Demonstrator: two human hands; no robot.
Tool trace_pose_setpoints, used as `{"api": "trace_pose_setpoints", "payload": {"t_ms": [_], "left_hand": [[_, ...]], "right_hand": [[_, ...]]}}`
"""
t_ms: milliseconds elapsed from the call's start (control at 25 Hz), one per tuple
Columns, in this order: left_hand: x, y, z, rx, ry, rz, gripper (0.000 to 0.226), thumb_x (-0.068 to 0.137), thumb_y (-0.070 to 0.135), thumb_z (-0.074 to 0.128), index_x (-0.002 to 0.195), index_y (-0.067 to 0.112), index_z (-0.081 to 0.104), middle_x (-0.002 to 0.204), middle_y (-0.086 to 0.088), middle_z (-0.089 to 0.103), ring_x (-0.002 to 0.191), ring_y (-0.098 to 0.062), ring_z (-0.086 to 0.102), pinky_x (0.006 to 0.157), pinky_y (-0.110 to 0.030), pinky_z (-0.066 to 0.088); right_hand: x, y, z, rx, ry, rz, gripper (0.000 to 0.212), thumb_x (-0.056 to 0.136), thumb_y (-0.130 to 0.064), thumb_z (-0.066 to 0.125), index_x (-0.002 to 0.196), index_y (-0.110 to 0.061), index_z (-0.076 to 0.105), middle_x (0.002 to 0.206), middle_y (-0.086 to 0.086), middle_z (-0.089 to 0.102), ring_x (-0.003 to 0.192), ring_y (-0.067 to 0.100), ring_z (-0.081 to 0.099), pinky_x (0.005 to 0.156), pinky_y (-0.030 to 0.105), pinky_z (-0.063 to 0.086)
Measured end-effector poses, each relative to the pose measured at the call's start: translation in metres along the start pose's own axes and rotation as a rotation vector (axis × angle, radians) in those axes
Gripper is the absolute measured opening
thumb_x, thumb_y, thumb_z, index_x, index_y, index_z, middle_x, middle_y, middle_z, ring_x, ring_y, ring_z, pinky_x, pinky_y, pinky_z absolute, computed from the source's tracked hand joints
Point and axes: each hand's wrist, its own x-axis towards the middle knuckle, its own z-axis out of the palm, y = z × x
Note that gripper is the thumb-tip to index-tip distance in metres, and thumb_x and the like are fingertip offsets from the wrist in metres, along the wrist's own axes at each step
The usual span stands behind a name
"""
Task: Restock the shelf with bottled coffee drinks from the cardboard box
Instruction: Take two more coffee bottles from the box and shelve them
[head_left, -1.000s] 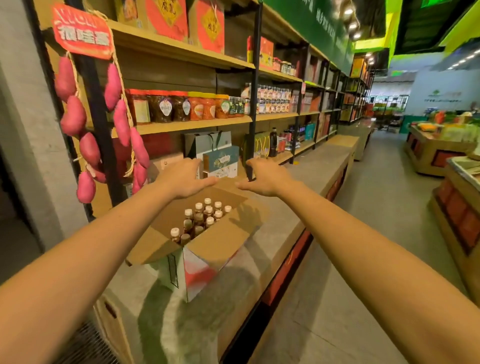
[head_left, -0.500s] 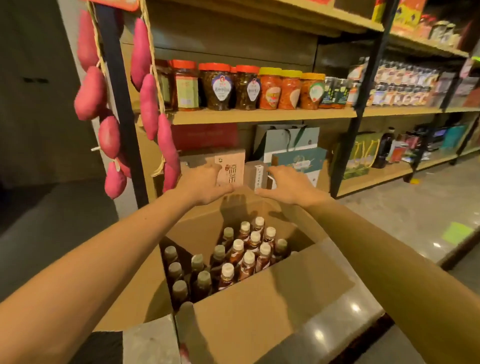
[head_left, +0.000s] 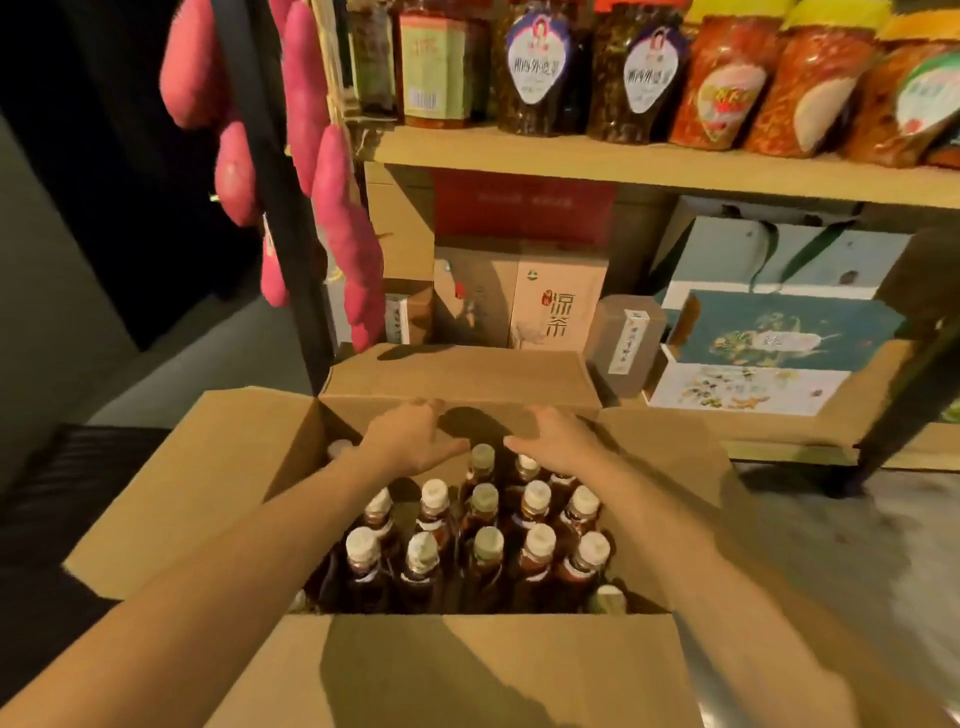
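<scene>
While above bottles (head_left: 538, 545), left hand (head_left: 410, 441) relaxed, right hand (head_left: 558, 444) relaxed

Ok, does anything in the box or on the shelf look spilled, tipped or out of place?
Nothing stands out. The bottles stand upright and capped in rows inside the open cardboard box, with no spill visible. The jars on the shelf above sit in a row, lids on.

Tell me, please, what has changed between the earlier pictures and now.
Both hands, the left hand and the right hand, left the far flap and came down into the cardboard box, above the far bottles. Neither holds anything. The box stayed open, the bottles upright inside.
</scene>
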Motion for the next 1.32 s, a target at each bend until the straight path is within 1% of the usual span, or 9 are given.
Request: {"api": "trace_pose_setpoints", "payload": {"t_ms": [160,360,600,680,760,880,960,1120,1320], "left_hand": [[0.021,-0.004,0.053,-0.019,-0.076,-0.039,0.07,0.088,0.05,0.053,0.144,0.017,0.028,0.132,-0.009,0.055,0.119,-0.026,0.053,0.097,-0.038,0.046],[0.049,0.0,0.082,-0.111,-0.106,-0.038,0.068,0.089,0.049,0.052,0.144,0.014,0.03,0.128,-0.012,0.058,0.117,-0.029,0.054,0.095,-0.038,0.045],[0.076,-0.013,0.1,-0.24,-0.125,0.021,0.049,0.087,0.038,0.061,0.128,0.014,0.052,0.122,-0.006,0.063,0.113,-0.026,0.058,0.094,-0.036,0.046],[0.08,-0.016,0.105,-0.309,-0.18,0.041,0.041,0.084,0.032,0.066,0.12,0.013,0.057,0.115,-0.005,0.065,0.108,-0.023,0.059,0.091,-0.034,0.046],[0.086,-0.015,0.107,-0.408,-0.25,0.025,0.044,0.082,0.027,0.07,0.122,0.014,0.057,0.118,-0.003,0.063,0.111,-0.02,0.056,0.092,-0.03,0.042],[0.101,-0.021,0.109,-0.444,-0.385,0.001,0.052,0.078,0.025,0.074,0.126,0.016,0.055,0.125,-0.002,0.06,0.118,-0.021,0.051,0.103,-0.035,0.037],[0.109,-0.023,0.11,-0.408,-0.42,0.007,0.049,0.074,0.025,0.077,0.119,0.015,0.06,0.12,-0.002,0.063,0.115,-0.021,0.054,0.102,-0.037,0.039],[0.108,-0.012,0.114,-0.323,-0.286,0.027,0.025,0.068,0.018,0.08,0.088,0.014,0.066,0.093,0.0,0.067,0.091,-0.016,0.061,0.079,-0.026,0.043],[0.094,-0.012,0.117,-0.282,-0.185,0.12,0.019,0.074,0.022,0.076,0.087,0.021,0.062,0.09,0.002,0.065,0.091,-0.018,0.062,0.079,-0.029,0.047]], "right_hand": [[0.025,0.031,0.033,0.078,0.001,0.076,0.052,0.089,-0.034,0.06,0.133,-0.012,0.044,0.136,0.009,0.051,0.126,0.027,0.047,0.101,0.036,0.041],[0.043,0.053,0.061,0.161,0.026,0.127,0.054,0.087,-0.03,0.063,0.134,-0.011,0.044,0.133,0.01,0.052,0.125,0.027,0.048,0.101,0.039,0.042],[0.061,0.06,0.081,0.337,0.024,0.21,0.047,0.082,-0.024,0.07,0.121,-0.007,0.05,0.122,0.01,0.056,0.115,0.027,0.053,0.086,0.031,0.041],[0.065,0.062,0.088,0.434,0.1,0.26,0.044,0.077,-0.017,0.074,0.116,-0.007,0.055,0.121,0.009,0.059,0.115,0.026,0.054,0.091,0.032,0.042],[0.067,0.064,0.093,0.577,0.13,0.335,0.044,0.074,-0.012,0.076,0.114,-0.009,0.059,0.119,0.008,0.062,0.114,0.024,0.056,0.097,0.035,0.044],[0.072,0.069,0.095,0.741,0.016,0.416,0.046,0.072,-0.008,0.077,0.115,-0.012,0.061,0.117,0.004,0.064,0.114,0.022,0.056,0.098,0.035,0.044],[0.075,0.071,0.094,0.755,-0.052,0.45,0.049,0.072,-0.008,0.078,0.117,-0.013,0.061,0.118,0.004,0.064,0.115,0.022,0.055,0.096,0.034,0.043],[0.077,0.073,0.093,0.681,-0.122,0.493,0.056,0.074,-0.01,0.077,0.126,-0.014,0.055,0.126,0.005,0.059,0.122,0.024,0.05,0.1,0.038,0.039],[0.072,0.072,0.098,0.656,-0.071,0.392,0.051,0.074,-0.012,0.077,0.121,-0.01,0.059,0.123,0.006,0.061,0.12,0.024,0.053,0.102,0.04,0.042]]}}
